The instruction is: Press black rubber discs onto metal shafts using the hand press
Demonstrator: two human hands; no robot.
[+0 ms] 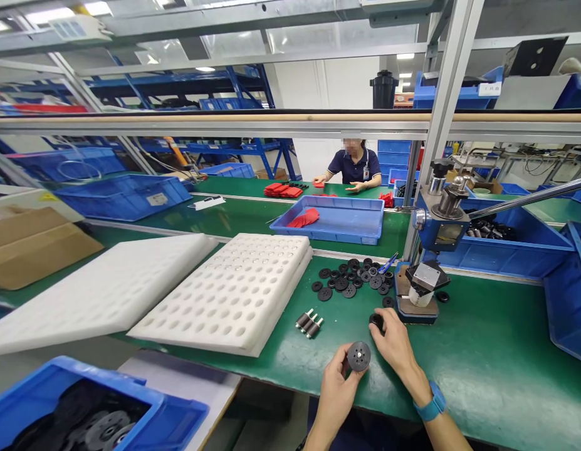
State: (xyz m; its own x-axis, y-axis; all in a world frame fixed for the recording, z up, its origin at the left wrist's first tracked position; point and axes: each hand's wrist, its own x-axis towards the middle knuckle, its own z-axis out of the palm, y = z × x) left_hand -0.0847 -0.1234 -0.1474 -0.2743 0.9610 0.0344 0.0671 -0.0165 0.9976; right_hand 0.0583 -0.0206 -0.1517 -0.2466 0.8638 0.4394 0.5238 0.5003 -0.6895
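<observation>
My left hand [338,383] pinches a black round disc part [358,356] just above the green bench's front edge. My right hand [393,343] reaches forward with its fingers curled over a small black round part [376,320] lying on the mat, close to the base of the blue hand press [431,250]. A blue band is on my right wrist. A heap of black discs [353,280] lies left of the press. Three small dark pins [309,324] lie beside the white foam tray with round holes [234,294].
A plain white foam sheet [102,288] lies at the left. A blue bin of black parts [88,413] stands at the lower left. Blue bins [501,244] are at the right, a blue tray [334,219] with red pieces behind. A person sits across the far table.
</observation>
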